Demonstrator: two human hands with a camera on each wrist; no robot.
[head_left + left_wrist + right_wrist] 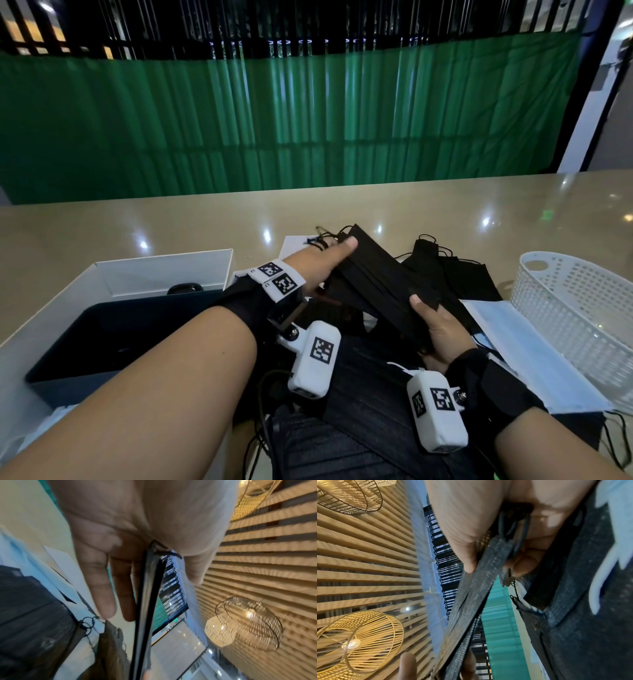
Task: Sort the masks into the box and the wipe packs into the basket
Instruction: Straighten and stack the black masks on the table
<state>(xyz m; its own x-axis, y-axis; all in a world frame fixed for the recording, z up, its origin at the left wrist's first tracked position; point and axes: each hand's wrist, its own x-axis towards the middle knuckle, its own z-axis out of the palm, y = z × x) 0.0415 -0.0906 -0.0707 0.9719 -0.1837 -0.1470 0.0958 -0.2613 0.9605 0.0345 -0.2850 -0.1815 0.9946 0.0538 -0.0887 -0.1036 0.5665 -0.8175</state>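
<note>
Tabletop (137,222) is carrying most of the job unsorted. Box (102,274) at left is holding something dark, can't tell what. Basket (582,301) at right is looking empty; no wipe packs visible. Black masks (455,277) and a blue one (534,346) are lying loose between them. Both hands, left (322,263) and right (442,329), are pinching a black mask stack (383,284) at opposite ends, above the pile.

A glossy beige bench (102,226) runs across the room, its surface catching small white reflections of ceiling lights. Behind it hangs a pleated green curtain (274,120), with dark vertical slats (308,24) above. To the right stands a white pillar (596,113). Overhead, a slatted wooden ceiling (265,561) carries round wire-cage lamps (359,641), lit warm yellow.
</note>
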